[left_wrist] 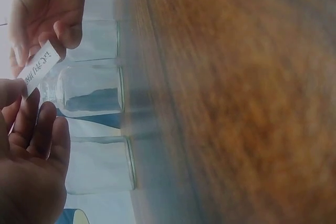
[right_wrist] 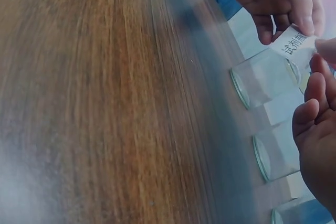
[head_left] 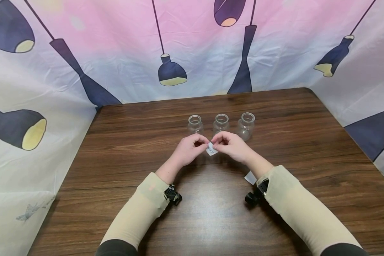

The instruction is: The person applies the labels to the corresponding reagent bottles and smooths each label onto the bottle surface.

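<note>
Between both hands is a small white label [head_left: 211, 149] with handwritten characters; the writing shows clearly on the label [right_wrist: 294, 44] in the right wrist view. My left hand [head_left: 190, 147] pinches one edge of it between thumb and finger. The opposite edge is pinched by my right hand [head_left: 232, 145]. Just behind the hands stand three clear glass jars in a row: a left jar [head_left: 195, 122], a middle jar [head_left: 222, 122] and a right jar [head_left: 245, 128]. The hands partly hide the lower parts of the left and middle ones.
A white piece of paper [head_left: 250, 177] lies on the brown wooden table [head_left: 131, 142], partly under the right forearm. A patterned cloth [head_left: 121, 46] with printed lamps hangs behind the table and along its sides. Both wrists carry small black cameras.
</note>
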Action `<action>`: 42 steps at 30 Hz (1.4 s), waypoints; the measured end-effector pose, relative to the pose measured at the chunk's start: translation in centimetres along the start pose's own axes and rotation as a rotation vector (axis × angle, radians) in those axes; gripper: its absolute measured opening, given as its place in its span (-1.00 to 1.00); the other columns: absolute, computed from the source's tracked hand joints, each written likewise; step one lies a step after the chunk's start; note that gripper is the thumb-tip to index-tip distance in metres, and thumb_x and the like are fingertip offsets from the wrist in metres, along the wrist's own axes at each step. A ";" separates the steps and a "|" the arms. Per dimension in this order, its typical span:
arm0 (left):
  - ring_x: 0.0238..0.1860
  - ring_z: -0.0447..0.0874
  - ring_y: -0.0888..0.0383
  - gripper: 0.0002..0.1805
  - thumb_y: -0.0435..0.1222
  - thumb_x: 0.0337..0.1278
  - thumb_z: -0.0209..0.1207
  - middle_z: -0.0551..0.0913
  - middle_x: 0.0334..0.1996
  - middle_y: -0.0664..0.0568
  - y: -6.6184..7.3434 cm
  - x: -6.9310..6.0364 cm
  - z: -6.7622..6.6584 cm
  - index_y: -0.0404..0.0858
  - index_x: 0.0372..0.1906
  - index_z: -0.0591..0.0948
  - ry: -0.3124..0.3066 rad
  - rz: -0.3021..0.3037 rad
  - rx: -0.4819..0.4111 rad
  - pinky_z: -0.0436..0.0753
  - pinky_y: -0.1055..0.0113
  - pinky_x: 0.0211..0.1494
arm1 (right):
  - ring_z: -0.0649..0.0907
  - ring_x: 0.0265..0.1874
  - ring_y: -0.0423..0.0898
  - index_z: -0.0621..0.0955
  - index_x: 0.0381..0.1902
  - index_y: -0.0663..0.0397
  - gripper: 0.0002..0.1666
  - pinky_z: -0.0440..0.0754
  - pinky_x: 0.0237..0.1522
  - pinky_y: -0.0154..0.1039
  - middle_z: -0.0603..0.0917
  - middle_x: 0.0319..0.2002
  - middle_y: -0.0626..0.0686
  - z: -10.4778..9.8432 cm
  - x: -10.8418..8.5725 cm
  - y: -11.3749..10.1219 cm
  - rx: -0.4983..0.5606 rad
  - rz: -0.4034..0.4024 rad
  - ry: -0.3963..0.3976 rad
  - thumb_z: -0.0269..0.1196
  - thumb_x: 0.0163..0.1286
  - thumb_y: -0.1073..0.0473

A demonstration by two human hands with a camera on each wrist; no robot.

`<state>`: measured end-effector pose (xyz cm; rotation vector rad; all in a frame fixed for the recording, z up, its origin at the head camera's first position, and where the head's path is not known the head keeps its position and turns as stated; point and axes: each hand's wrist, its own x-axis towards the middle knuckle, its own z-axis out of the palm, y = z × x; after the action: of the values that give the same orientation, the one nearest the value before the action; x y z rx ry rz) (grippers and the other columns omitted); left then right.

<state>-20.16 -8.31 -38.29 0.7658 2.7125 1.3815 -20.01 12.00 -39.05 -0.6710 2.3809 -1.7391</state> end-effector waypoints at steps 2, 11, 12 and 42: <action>-0.24 0.54 0.22 -0.89 -0.28 0.17 0.19 0.64 -0.31 0.11 0.0 0.0 0.0 -0.18 -0.24 0.66 0.001 0.000 0.003 0.51 0.32 -0.14 | 0.52 -0.39 -0.07 0.56 -0.19 0.23 -0.83 0.47 -0.36 -0.34 0.58 -0.38 0.08 0.1 0.0 -0.1 -0.013 0.003 -0.010 0.24 0.24 0.33; -0.26 0.55 0.20 -0.82 -0.27 0.17 0.19 0.64 -0.31 0.08 -0.1 0.1 -0.1 -0.22 -0.14 0.62 -0.001 -0.013 -0.039 0.53 0.31 -0.15 | 0.52 -0.37 -0.11 0.51 0.04 0.29 -0.66 0.48 -0.34 -0.36 0.56 -0.30 0.10 0.0 -0.2 0.4 0.040 0.022 0.028 0.18 0.30 0.36; -0.26 0.56 0.20 -0.81 -0.27 0.17 0.19 0.64 -0.31 0.07 -0.1 0.1 -0.1 -0.22 -0.13 0.62 -0.001 -0.014 -0.039 0.53 0.31 -0.15 | 0.51 -0.36 -0.12 0.51 0.05 0.29 -0.65 0.48 -0.33 -0.36 0.56 -0.29 0.10 0.0 -0.2 0.5 0.050 0.023 0.032 0.17 0.30 0.37; -0.28 0.48 0.17 -0.92 -0.33 0.18 0.16 0.60 -0.32 0.08 -0.2 0.0 0.1 -0.19 -0.22 0.60 0.008 -0.027 -0.112 0.47 0.31 -0.22 | 0.59 -0.60 -0.12 0.51 -0.18 0.40 -0.82 0.53 -0.55 -0.29 0.60 -0.53 0.10 0.5 -0.2 0.9 0.232 0.075 0.003 0.14 0.32 0.34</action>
<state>-20.28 -8.35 -38.51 0.7145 2.6147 1.5178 -19.88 11.90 -40.07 -0.5388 2.1294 -1.9426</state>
